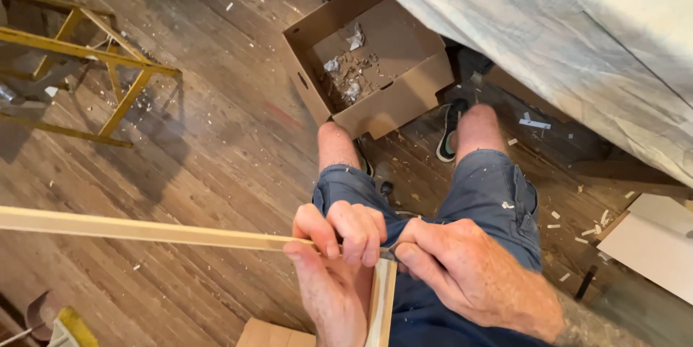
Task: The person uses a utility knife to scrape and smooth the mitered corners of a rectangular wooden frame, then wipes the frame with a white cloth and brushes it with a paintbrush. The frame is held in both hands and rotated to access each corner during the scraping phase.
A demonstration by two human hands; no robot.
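Up close, the left hand [336, 246] has its fingers curled tight round a long pale wooden strip [144, 230] that runs off to the left edge of the shot, right where it meets a second pale strip [381, 300] at a corner, and the right hand [462, 267] is clamped shut on some small tool at that joint, can't tell what. Both sit over the lap in blue shorts [491, 195]. Further out on the dark wood plank floor [216, 145] there's an open cardboard box of scraps [368, 58], and well off to the left a yellow metal frame stand [86, 58].

Pale smooth wooden strip [144, 230], matt cardboard box [390, 101], worn wooden floor [216, 152].
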